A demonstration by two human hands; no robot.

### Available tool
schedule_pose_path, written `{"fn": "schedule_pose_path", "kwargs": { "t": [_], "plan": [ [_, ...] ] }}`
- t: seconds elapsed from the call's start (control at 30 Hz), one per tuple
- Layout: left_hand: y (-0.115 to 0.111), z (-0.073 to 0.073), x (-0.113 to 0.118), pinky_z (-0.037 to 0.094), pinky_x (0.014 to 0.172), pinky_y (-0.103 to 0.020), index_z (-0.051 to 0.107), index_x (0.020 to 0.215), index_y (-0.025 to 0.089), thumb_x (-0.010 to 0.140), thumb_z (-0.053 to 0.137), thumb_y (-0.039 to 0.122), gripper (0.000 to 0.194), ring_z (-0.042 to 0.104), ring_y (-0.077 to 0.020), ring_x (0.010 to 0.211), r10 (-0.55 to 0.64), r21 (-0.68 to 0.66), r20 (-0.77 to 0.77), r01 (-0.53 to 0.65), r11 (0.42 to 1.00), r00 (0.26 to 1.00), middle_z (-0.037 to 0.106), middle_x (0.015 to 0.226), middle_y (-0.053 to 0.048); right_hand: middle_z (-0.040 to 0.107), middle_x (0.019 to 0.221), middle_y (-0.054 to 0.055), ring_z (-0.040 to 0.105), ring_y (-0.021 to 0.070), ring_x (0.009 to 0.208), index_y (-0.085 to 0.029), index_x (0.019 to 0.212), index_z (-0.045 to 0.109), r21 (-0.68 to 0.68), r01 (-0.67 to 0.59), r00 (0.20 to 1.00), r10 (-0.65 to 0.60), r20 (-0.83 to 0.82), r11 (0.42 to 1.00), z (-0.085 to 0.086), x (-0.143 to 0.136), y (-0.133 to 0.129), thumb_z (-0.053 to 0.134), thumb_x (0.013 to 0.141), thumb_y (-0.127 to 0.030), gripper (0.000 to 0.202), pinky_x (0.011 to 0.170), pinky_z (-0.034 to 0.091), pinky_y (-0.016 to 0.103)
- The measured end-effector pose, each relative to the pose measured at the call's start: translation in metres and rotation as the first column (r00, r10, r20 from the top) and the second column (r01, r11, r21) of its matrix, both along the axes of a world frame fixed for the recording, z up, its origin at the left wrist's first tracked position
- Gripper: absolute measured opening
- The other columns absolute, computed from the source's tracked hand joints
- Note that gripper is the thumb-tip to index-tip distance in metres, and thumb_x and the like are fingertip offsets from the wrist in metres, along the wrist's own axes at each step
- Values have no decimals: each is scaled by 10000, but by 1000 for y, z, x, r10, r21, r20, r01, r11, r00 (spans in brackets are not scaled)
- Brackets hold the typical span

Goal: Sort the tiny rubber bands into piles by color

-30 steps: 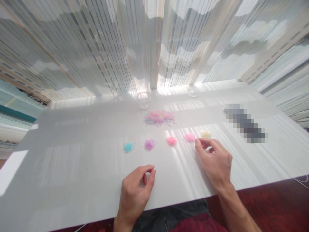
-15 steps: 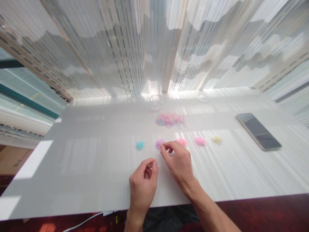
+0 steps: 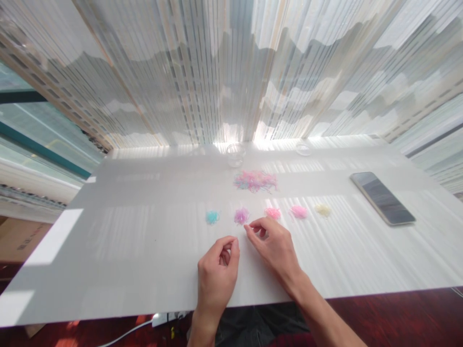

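My left hand (image 3: 219,270) rests near the table's front edge, thumb and fingertips pressed together; anything in the pinch is too small to see. My right hand (image 3: 273,243) is also pinched, its fingertips just below and right of a purple pile (image 3: 241,216) of tiny thin loops or strands. In the same row lie a turquoise pile (image 3: 212,217) to the left, and a coral-pink pile (image 3: 272,212), a pink pile (image 3: 298,211) and a pale yellow pile (image 3: 322,209) to the right. Behind them spreads a larger mixed-colour heap (image 3: 255,180).
A clear round container (image 3: 236,155) stands at the back of the white table (image 3: 126,260), with a clear lid-like disc (image 3: 303,149) to its right. A phone (image 3: 382,198) lies at the right. Striped curtains (image 3: 231,72) hang behind the table.
My right hand has drawn back slightly from the purple pile, towards me and to the right, uncovering more of it. My left hand keeps its pinch. The camera view has shifted a little.
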State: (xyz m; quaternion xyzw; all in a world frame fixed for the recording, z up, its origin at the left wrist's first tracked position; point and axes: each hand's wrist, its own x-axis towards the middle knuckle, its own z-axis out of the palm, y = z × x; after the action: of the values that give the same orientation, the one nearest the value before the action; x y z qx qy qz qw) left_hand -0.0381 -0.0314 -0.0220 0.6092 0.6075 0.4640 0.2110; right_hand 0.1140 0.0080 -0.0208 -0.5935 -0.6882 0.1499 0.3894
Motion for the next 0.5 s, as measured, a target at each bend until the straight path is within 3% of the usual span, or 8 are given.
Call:
{"fn": "schedule_pose_path", "kwargs": {
  "t": [0.27, 0.37, 0.5],
  "plan": [
    [-1, 0, -2, 571, 538, -216, 742, 909, 189, 970, 626, 354, 211, 676, -139, 541, -27, -35, 9, 27, 999, 1000, 748, 678, -15, 659, 738, -2, 635, 150, 625, -228, 943, 688, 59, -188, 980, 183, 78, 980, 7, 75, -34, 562, 1014, -253, 147, 602, 521, 269],
    [3, 13, -6, 569, 529, -219, 740, 916, 189, 991, 586, 349, 234, 672, -139, 568, -122, -96, -16, 120, 988, 992, 759, 733, -27, 679, 748, 7, 637, 157, 611, -239, 948, 695, 57, -157, 985, 153, 79, 986, 4, 105, -40, 562, 1014, -259, 150, 586, 532, 272],
    [27, 41, -13, 568, 619, -245, 723, 1034, 223, 993, 582, 290, 162, 638, -135, 638, -321, -57, -249, 316, 947, 914, 739, 841, -20, 686, 712, 0, 636, 154, 566, -236, 927, 696, 137, -101, 994, 95, 51, 985, 1, 122, -41, 586, 998, -262, 133, 561, 537, 268]
  ]
}}
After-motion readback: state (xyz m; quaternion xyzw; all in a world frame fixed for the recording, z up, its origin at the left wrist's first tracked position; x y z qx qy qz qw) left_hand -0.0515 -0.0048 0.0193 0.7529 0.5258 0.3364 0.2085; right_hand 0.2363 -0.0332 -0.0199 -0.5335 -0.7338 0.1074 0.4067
